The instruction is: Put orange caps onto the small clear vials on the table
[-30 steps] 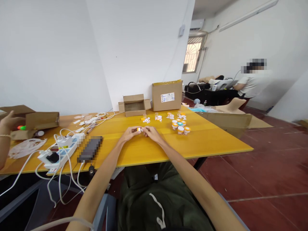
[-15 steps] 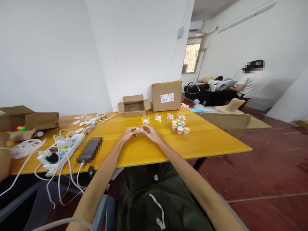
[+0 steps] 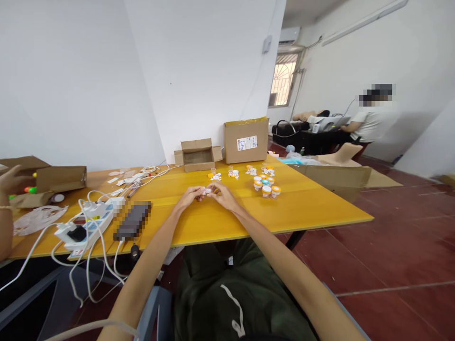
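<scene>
Over the middle of the table, a small clear and white plastic jar (image 3: 207,191) is held between my two hands. My left hand (image 3: 192,196) is closed on its left side, and my right hand (image 3: 222,194) pinches it from the right. Fingers cover much of the jar. To the right stands a cluster of lidded jars (image 3: 266,191) with orange, white and teal lids. Beyond my hands lie several small piles of white pieces (image 3: 215,176), each near an open clear cup (image 3: 231,169) or loose lid.
An open carton (image 3: 198,167) and a closed cardboard box (image 3: 245,150) stand at the back. On the left are a power strip (image 3: 110,213) with cables, a phone (image 3: 133,220) and another person's hand (image 3: 10,180) at a cardboard box (image 3: 67,177). Another person (image 3: 368,124) sits far right.
The jar has turned slightly between my fingers, and the orange bit on it no longer shows. At the far left, the other person's hand has come up into view over the box.
</scene>
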`<move>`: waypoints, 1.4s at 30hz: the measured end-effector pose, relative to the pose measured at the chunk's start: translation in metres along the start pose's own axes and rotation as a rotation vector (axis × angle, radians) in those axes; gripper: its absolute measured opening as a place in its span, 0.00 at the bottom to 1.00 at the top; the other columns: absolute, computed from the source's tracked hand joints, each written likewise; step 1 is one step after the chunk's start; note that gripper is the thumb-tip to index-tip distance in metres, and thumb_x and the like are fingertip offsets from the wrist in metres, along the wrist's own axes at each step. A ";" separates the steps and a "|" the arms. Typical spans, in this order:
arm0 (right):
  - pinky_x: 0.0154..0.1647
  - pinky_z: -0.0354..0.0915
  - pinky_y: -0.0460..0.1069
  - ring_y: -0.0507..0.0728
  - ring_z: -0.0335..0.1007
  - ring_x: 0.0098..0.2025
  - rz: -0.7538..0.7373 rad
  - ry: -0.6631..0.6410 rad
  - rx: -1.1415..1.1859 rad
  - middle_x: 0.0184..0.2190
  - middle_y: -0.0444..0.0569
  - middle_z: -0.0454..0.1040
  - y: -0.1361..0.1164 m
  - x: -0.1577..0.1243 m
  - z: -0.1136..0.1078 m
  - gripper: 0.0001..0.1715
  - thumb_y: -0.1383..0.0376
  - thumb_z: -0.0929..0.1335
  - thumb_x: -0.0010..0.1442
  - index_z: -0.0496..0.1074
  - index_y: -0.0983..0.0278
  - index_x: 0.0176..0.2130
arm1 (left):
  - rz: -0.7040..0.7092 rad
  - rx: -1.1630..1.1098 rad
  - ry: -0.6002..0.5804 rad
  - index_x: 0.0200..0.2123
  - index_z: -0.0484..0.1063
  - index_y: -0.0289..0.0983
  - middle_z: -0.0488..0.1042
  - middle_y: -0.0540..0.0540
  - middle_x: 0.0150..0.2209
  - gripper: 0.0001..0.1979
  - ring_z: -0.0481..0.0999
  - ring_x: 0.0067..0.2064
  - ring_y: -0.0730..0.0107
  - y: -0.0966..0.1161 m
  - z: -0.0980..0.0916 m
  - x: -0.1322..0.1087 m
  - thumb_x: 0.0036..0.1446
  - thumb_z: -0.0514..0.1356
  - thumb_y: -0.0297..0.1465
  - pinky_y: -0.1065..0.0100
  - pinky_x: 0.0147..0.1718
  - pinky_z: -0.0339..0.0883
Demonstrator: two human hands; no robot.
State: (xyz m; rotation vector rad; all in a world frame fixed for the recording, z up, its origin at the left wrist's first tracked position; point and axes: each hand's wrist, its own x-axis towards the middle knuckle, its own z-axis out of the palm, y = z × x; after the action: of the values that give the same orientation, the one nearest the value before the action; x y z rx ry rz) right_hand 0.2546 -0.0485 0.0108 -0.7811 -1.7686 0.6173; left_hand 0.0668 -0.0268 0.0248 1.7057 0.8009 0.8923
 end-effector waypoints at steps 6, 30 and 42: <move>0.38 0.68 0.49 0.55 0.71 0.37 0.028 0.014 0.017 0.35 0.46 0.75 0.000 0.000 0.002 0.08 0.62 0.71 0.52 0.74 0.59 0.35 | 0.011 0.006 -0.009 0.29 0.75 0.34 0.69 0.50 0.24 0.23 0.67 0.26 0.73 0.000 0.000 0.000 0.52 0.62 0.51 0.69 0.29 0.61; 0.38 0.67 0.50 0.55 0.72 0.35 0.102 -0.051 -0.065 0.36 0.44 0.77 0.007 -0.004 0.004 0.20 0.59 0.71 0.52 0.70 0.60 0.45 | 0.007 0.008 -0.004 0.37 0.76 0.34 0.71 0.51 0.25 0.23 0.67 0.26 0.75 0.004 0.005 0.002 0.47 0.68 0.48 0.70 0.30 0.62; 0.36 0.64 0.47 0.54 0.70 0.33 0.008 -0.041 -0.146 0.32 0.44 0.76 0.001 -0.005 0.003 0.10 0.63 0.68 0.55 0.74 0.61 0.39 | -0.017 0.014 0.045 0.33 0.70 0.36 0.77 0.50 0.29 0.24 0.75 0.31 0.71 0.010 0.014 -0.003 0.42 0.71 0.48 0.70 0.33 0.66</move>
State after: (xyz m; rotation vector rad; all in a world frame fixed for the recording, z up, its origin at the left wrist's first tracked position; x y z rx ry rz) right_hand 0.2528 -0.0519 0.0062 -0.8810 -1.8645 0.5176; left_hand 0.0785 -0.0385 0.0307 1.6933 0.8525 0.9183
